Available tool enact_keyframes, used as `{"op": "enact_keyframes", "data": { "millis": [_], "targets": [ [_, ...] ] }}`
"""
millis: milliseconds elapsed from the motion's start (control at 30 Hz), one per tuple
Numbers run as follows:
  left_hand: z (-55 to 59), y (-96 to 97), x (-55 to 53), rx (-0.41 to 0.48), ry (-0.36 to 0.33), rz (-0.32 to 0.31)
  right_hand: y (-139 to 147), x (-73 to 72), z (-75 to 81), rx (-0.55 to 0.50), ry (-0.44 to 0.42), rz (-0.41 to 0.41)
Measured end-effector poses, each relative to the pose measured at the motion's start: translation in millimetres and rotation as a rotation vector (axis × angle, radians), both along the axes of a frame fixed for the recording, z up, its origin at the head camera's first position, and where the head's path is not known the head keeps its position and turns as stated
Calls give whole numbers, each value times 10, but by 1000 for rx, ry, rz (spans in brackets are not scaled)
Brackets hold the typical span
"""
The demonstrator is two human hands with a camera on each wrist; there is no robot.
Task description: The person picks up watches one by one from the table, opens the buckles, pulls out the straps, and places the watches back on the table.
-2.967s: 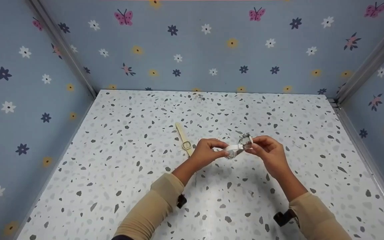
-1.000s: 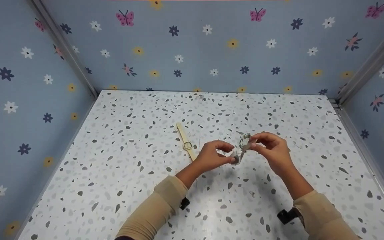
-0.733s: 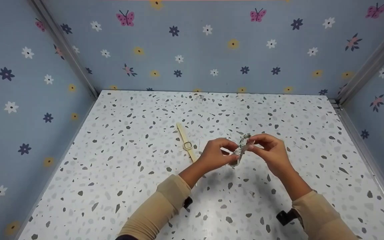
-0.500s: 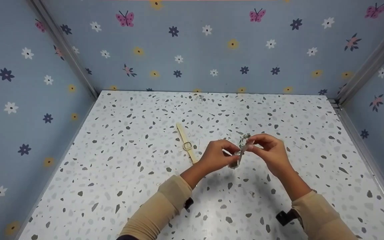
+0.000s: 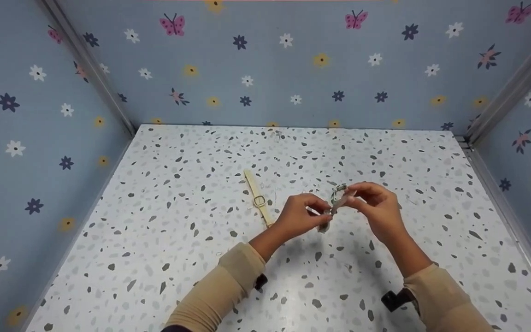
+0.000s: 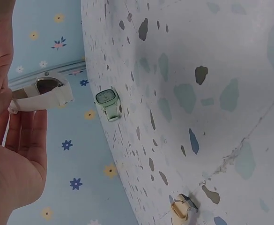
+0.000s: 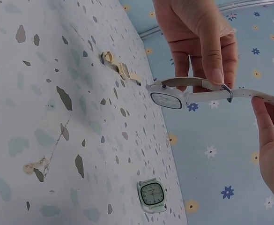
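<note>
Between my hands, held above the table, is a white wristwatch (image 7: 167,101) with a rounded square dial. My left hand (image 5: 300,214) pinches the looped strap at its buckle (image 7: 227,92), thumb on top, as the right wrist view shows. The punched strap end passes through that buckle, and my right hand (image 5: 374,205) pinches it near the tip. In the left wrist view the watch (image 6: 40,99) hangs by the fingers of my left hand (image 6: 15,168). Fingers cover much of it in the head view.
A mint-green watch (image 7: 152,194) stands on the table just beyond my hands. A pale yellow watch (image 5: 259,201) lies to the left, partly behind my left hand. The speckled white table (image 5: 178,258) is bounded by flower-patterned walls (image 5: 284,64).
Over three seconds my left hand has moved right, closer to my right hand, and the white watch has turned between them. Most recently my right hand has lifted slightly with the strap end.
</note>
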State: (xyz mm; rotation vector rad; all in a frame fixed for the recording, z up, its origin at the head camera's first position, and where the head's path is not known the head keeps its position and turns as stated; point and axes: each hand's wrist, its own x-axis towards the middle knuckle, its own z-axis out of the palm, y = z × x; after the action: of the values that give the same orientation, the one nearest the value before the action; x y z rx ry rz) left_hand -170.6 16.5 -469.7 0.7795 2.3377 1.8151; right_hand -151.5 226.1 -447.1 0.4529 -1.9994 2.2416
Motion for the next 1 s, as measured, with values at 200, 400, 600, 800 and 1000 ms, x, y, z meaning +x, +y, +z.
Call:
{"op": "enact_keyframes", "data": {
  "millis": [200,400,600,800,1000],
  "targets": [
    [47,-10,17,-1,-19,-13,-35,3,-13,-9,-1,-18],
    [17,-17,0,-27,-20,5,-47,17,-6,-3,-22,-57],
    [320,-63,154,-11,-56,-2,-46,20,-5,-22,-24,-55],
    [208,-91,114,-1,-82,-32,-45,21,7,-18,-16,-53],
    [-88,-109,-7,25,-114,-58,-44,30,23,-50,-33,-58]
  ]
}}
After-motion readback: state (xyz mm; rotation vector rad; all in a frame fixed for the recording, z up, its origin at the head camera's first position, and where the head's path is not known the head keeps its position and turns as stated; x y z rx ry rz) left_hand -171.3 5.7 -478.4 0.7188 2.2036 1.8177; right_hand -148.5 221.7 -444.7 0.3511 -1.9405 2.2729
